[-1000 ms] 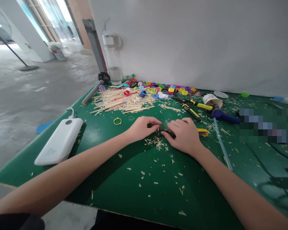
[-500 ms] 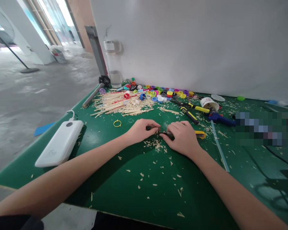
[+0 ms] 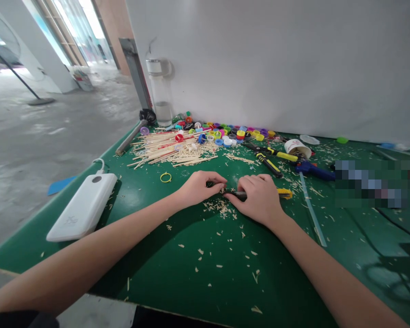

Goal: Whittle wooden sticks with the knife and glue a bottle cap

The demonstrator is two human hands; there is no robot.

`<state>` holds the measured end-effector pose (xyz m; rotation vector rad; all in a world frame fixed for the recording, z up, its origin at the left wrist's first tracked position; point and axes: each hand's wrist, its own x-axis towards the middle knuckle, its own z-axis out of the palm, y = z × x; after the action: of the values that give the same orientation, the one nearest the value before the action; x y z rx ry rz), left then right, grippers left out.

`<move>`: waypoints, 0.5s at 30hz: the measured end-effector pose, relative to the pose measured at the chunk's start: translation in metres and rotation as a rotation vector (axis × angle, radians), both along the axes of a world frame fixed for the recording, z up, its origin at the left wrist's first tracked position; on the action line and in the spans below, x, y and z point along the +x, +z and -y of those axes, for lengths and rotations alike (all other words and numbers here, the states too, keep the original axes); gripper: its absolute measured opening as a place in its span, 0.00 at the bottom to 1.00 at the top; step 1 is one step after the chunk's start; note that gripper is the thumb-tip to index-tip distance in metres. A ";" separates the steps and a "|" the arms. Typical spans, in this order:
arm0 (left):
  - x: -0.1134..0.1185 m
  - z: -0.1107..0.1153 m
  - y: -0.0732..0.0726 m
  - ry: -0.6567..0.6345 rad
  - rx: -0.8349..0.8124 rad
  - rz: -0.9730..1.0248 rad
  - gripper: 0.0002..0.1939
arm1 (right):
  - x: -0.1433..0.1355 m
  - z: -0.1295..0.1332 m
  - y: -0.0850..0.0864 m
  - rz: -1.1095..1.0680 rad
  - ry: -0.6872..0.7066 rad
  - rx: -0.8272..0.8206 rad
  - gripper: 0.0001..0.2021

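My right hand [image 3: 261, 198] is wrapped round a utility knife [image 3: 284, 193], whose yellow end sticks out past the little-finger side. The blade part points left toward my other hand. My left hand [image 3: 201, 187] is closed in a pinch, thumb against fingers, on something small and dark that I cannot make out. The fingertips of both hands almost meet above a small heap of wood shavings [image 3: 221, 208] on the green table [image 3: 171, 282].
Wooden sticks [image 3: 157, 148] and colourful bottle caps [image 3: 227, 142] lie along the back. Pliers [image 3: 269, 165], a tipped paper cup [image 3: 298, 149], a blue glue gun [image 3: 314, 171] and a glue stick [image 3: 312, 209] are at right. A white power bank [image 3: 84, 207] and yellow ring [image 3: 166, 177] lie left.
My right thumb has shifted left along the knife, nearer my left fingertips. The left hand keeps its pinch in nearly the same place. The view has moved very slightly.
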<state>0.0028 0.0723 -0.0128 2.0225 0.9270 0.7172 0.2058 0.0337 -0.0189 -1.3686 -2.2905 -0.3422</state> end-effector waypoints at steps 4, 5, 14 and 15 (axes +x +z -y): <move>-0.001 -0.001 0.000 -0.014 -0.010 -0.001 0.13 | 0.000 0.000 0.002 -0.012 0.003 0.000 0.19; -0.001 -0.001 0.000 -0.019 -0.008 -0.002 0.13 | 0.000 -0.001 0.002 -0.011 0.008 0.003 0.18; 0.000 0.000 0.002 -0.066 0.006 -0.004 0.13 | 0.003 -0.005 -0.001 0.004 0.024 -0.020 0.19; 0.000 0.000 0.001 -0.071 0.006 0.001 0.13 | 0.003 -0.005 -0.001 0.005 0.033 -0.016 0.19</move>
<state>0.0032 0.0721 -0.0113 2.0492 0.8486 0.6828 0.2088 0.0389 -0.0202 -1.3379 -2.3222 -0.3177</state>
